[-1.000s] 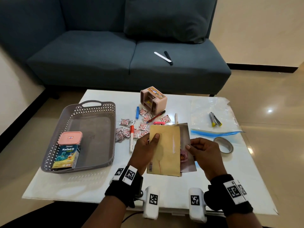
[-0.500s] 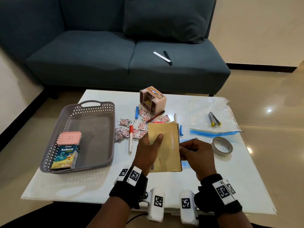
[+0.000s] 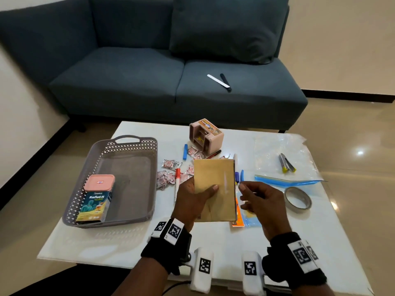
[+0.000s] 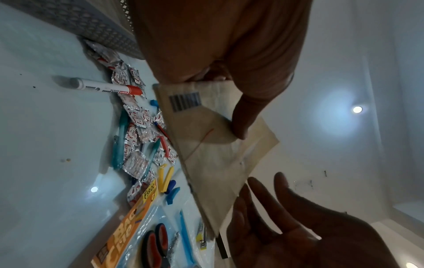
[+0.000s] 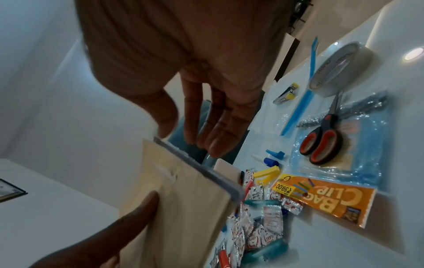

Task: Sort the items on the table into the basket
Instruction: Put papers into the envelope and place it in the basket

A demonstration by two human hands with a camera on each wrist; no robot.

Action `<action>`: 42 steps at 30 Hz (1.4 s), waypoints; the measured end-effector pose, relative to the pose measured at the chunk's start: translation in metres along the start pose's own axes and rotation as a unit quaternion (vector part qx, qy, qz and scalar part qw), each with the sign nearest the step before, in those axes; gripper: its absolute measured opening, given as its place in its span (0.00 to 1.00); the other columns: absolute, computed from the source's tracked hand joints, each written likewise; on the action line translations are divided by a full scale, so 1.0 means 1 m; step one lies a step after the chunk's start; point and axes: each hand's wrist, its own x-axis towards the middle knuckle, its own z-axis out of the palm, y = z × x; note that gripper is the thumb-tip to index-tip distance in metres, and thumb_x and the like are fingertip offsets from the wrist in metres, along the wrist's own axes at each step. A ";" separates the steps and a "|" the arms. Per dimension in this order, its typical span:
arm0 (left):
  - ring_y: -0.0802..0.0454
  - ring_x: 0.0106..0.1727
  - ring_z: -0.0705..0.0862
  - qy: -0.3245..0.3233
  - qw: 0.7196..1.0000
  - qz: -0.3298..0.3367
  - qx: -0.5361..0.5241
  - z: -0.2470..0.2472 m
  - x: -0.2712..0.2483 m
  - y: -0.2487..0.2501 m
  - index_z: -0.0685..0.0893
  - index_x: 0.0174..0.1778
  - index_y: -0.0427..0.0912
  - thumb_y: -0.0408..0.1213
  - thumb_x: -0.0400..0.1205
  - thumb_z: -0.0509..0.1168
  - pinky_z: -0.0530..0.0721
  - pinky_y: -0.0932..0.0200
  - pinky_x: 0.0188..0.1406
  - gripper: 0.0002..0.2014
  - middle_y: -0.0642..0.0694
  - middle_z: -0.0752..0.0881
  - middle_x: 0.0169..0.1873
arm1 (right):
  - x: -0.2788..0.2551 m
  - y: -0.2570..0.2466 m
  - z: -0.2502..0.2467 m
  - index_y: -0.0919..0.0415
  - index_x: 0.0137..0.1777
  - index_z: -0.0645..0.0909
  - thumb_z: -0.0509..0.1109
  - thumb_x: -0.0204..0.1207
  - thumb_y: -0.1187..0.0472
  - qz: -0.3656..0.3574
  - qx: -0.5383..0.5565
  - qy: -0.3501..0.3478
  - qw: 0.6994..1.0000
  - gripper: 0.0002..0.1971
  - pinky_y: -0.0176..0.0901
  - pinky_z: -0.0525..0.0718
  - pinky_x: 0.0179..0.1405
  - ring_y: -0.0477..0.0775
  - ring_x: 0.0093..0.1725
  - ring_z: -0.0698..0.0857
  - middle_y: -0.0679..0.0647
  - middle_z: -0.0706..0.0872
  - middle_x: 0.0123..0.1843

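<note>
A brown paper envelope (image 3: pixel 214 189) (image 4: pixel 206 145) (image 5: pixel 183 208) is held up over the table's middle; my left hand (image 3: pixel 193 201) grips its left edge, thumb across the front. A thin dark edge shows along the envelope's right side. My right hand (image 3: pixel 259 199) hovers just right of it with relaxed, straight fingers (image 5: pixel 220 127), holding nothing. The grey basket (image 3: pixel 128 144) stands at the left of the table and holds a pink-lidded box (image 3: pixel 99 183) on a Koflet-H carton (image 3: pixel 94 206).
On the white table (image 3: pixel 213 242) lie several small sachets (image 3: pixel 168 164), a red-capped marker (image 3: pixel 177 178), a pink desk organiser (image 3: pixel 206 135), a tape roll (image 3: pixel 297 200), a zip bag (image 3: pixel 284 161), scissors (image 5: pixel 323 139) and a bag-clip pack (image 5: pixel 325 197). A sofa (image 3: pixel 171 82) stands behind.
The photo that stuck out at the envelope's right has slid in behind it. My right hand let go and drew slightly away to the right; the left hand still holds the envelope.
</note>
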 end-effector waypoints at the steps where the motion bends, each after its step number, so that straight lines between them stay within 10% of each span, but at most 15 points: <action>1: 0.46 0.52 0.90 -0.008 1.000 0.004 -0.010 -0.001 0.000 0.003 0.88 0.54 0.45 0.42 0.69 0.81 0.87 0.39 0.58 0.18 0.47 0.92 0.49 | 0.000 -0.003 0.002 0.59 0.51 0.89 0.80 0.70 0.62 0.002 -0.004 -0.032 0.999 0.10 0.44 0.87 0.32 0.53 0.37 0.89 0.56 0.92 0.40; 7: 0.48 0.51 0.91 -0.038 0.998 0.028 0.037 -0.021 0.008 0.025 0.86 0.53 0.47 0.40 0.70 0.81 0.89 0.42 0.55 0.17 0.46 0.92 0.50 | 0.003 -0.016 0.033 0.63 0.45 0.89 0.78 0.71 0.69 -0.032 -0.081 -0.092 0.992 0.04 0.34 0.81 0.21 0.44 0.25 0.86 0.52 0.91 0.31; 13: 0.48 0.37 0.91 -0.061 0.988 0.038 0.138 -0.106 0.034 0.074 0.84 0.55 0.36 0.35 0.75 0.77 0.88 0.58 0.30 0.15 0.40 0.92 0.43 | 0.036 -0.035 0.093 0.66 0.42 0.89 0.76 0.72 0.72 -0.045 -0.157 -0.130 0.978 0.03 0.48 0.86 0.28 0.59 0.31 0.86 0.62 0.90 0.35; 16: 0.47 0.34 0.88 -0.029 0.980 0.033 0.192 -0.172 0.050 0.090 0.83 0.54 0.36 0.36 0.75 0.77 0.89 0.54 0.33 0.15 0.38 0.91 0.39 | 0.053 -0.043 0.142 0.66 0.39 0.88 0.78 0.70 0.69 -0.043 -0.244 -0.154 0.957 0.01 0.57 0.91 0.34 0.62 0.34 0.90 0.61 0.89 0.36; 20: 0.55 0.40 0.88 0.020 0.878 0.067 0.473 -0.251 0.060 0.083 0.86 0.52 0.43 0.47 0.69 0.81 0.89 0.52 0.49 0.20 0.48 0.91 0.40 | 0.067 -0.032 0.210 0.71 0.37 0.85 0.79 0.66 0.67 0.016 -0.314 -0.181 0.932 0.08 0.58 0.92 0.36 0.62 0.33 0.91 0.64 0.90 0.34; 24: 0.51 0.61 0.83 -0.069 0.790 0.029 0.608 -0.299 0.050 0.056 0.82 0.65 0.49 0.58 0.65 0.80 0.79 0.58 0.60 0.34 0.51 0.85 0.62 | 0.062 -0.012 0.273 0.66 0.38 0.79 0.75 0.69 0.65 0.055 -0.377 -0.215 0.899 0.07 0.38 0.85 0.21 0.54 0.29 0.90 0.61 0.90 0.39; 28: 0.48 0.72 0.75 -0.183 0.699 -0.008 0.692 -0.312 0.042 0.020 0.71 0.75 0.58 0.71 0.55 0.77 0.75 0.52 0.71 0.51 0.51 0.76 0.71 | 0.053 0.018 0.319 0.67 0.41 0.80 0.75 0.67 0.66 0.049 -0.458 -0.256 0.850 0.07 0.54 0.91 0.43 0.64 0.46 0.91 0.64 0.90 0.49; 34: 0.45 0.78 0.67 -0.272 0.641 0.010 0.717 -0.302 0.046 0.019 0.63 0.82 0.53 0.65 0.68 0.74 0.69 0.53 0.74 0.48 0.47 0.69 0.79 | 0.044 0.046 0.343 0.67 0.51 0.84 0.77 0.65 0.64 0.042 -0.553 -0.292 0.779 0.14 0.44 0.85 0.41 0.62 0.52 0.89 0.63 0.89 0.53; 39: 0.50 0.77 0.71 -0.313 0.663 -0.046 0.678 -0.286 0.049 0.019 0.62 0.82 0.60 0.75 0.62 0.70 0.71 0.52 0.75 0.52 0.52 0.73 0.77 | 0.042 0.048 0.347 0.61 0.32 0.77 0.78 0.62 0.60 0.044 -0.571 -0.306 0.760 0.11 0.39 0.78 0.34 0.55 0.33 0.83 0.59 0.89 0.43; 42: 0.49 0.72 0.76 -0.326 0.646 -0.064 0.687 -0.266 0.051 0.012 0.65 0.81 0.59 0.78 0.57 0.70 0.76 0.52 0.71 0.55 0.52 0.77 0.73 | 0.041 0.047 0.346 0.59 0.34 0.77 0.75 0.66 0.60 0.018 -0.568 -0.304 0.765 0.08 0.40 0.78 0.36 0.57 0.41 0.87 0.59 0.89 0.45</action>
